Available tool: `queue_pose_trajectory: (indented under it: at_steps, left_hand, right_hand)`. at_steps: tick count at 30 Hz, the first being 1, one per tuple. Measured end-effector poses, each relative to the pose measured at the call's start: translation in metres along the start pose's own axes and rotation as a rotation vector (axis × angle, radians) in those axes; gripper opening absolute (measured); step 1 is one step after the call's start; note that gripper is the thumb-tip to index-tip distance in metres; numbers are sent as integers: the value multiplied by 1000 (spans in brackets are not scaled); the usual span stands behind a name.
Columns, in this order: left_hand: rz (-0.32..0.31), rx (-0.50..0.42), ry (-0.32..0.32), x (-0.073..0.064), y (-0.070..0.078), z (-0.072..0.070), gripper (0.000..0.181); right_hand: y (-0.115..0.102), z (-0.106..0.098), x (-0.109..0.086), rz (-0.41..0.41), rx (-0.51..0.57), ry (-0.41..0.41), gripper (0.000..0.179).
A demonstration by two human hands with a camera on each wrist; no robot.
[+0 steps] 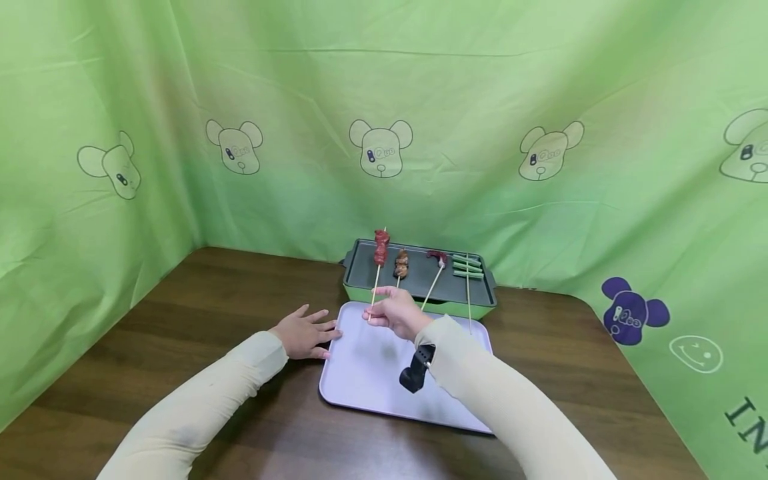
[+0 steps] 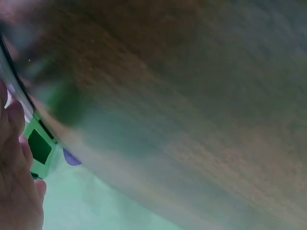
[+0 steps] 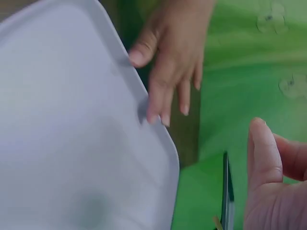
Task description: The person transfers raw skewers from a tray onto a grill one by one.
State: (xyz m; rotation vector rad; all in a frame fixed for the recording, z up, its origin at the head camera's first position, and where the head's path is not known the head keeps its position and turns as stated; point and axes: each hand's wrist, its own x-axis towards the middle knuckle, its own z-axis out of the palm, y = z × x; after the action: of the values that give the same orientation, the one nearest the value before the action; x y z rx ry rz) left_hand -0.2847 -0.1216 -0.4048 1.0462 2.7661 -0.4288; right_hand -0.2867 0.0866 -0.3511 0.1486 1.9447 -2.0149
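My right hand (image 1: 396,312) pinches the lower end of a bamboo skewer of red meat (image 1: 381,248), whose meat end is over the left part of a green grill with a dark plate (image 1: 355,267). In the right wrist view the fingers of this hand (image 3: 268,177) are at the lower right. My left hand (image 1: 306,335) has its fingers spread, their tips at the left rim of a pale lilac tray (image 1: 366,383). A skewer of browned meat (image 1: 401,264), one with a dark red and white piece (image 1: 440,257), and one of green vegetable sticks (image 1: 468,267) lie on the grill.
Behind the brown wooden table (image 1: 240,287) and at its sides hangs a green curtain (image 1: 300,200) with cartoon bear heads. The tray stands right in front of the grill. A black strap device (image 1: 414,375) sits at the right wrist.
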Motion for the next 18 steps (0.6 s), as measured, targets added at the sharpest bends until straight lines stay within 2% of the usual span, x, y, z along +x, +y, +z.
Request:
queue_pose_trajectory:
  at_steps: [7, 13, 18]
  left_hand:
    - [7, -14, 21, 1, 0, 2, 57]
    - [9, -23, 24, 3, -3, 7, 58]
    - [20, -30, 42, 2, -4, 8, 59]
  right_hand:
    - [-5, -4, 13, 39, -13, -1, 48]
    - [-4, 1, 17, 42, -17, -13, 48]
    - [-2, 4, 19, 50, 1, 21, 45]
